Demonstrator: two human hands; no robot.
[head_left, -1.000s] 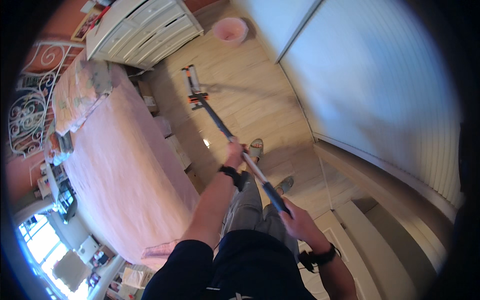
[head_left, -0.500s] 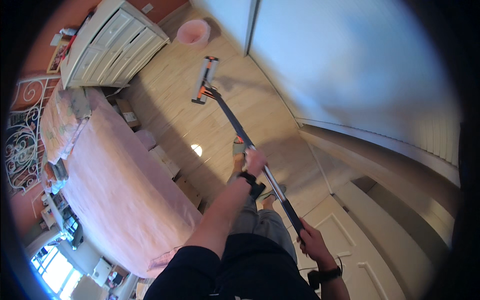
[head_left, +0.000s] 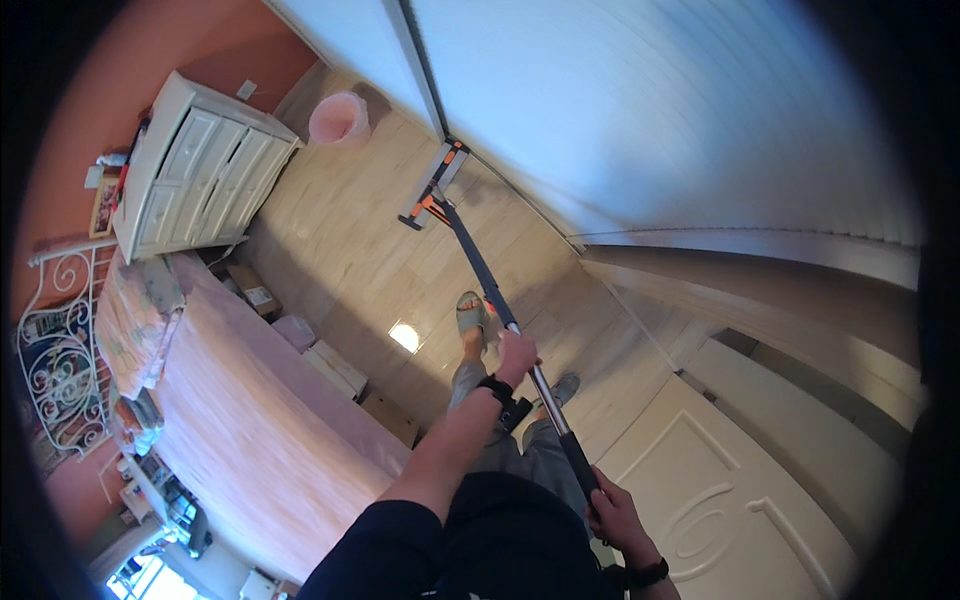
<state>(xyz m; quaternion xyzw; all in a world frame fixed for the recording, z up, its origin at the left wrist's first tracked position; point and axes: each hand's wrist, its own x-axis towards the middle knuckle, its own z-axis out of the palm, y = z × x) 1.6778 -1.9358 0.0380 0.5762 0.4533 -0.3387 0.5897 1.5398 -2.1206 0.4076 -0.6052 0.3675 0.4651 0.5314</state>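
A flat floor mop [head_left: 478, 262] with a dark and silver pole slants across the middle of the view. Around the silver middle of its pole my left hand [head_left: 517, 357] is closed. Lower down, my right hand [head_left: 614, 517] grips the dark handle end. The grey and orange mop head [head_left: 434, 185] lies on the pale wood-look floor [head_left: 375, 220], one end close to the sliding door's bottom track. My slippered feet [head_left: 470, 315] stand to either side of the pole.
A pink-covered bed [head_left: 260, 420] runs along the left, with boxes [head_left: 335, 368] at its edge. Beyond it stand a white dresser [head_left: 205, 170] and a pink bin [head_left: 340, 120]. Pale sliding doors [head_left: 640, 120] line the right; a white panelled door [head_left: 700, 490] is at lower right.
The mop head has moved right and nearer to me, toward the door track. Both hands keep their hold on the pole. The view has turned and shifted a little.
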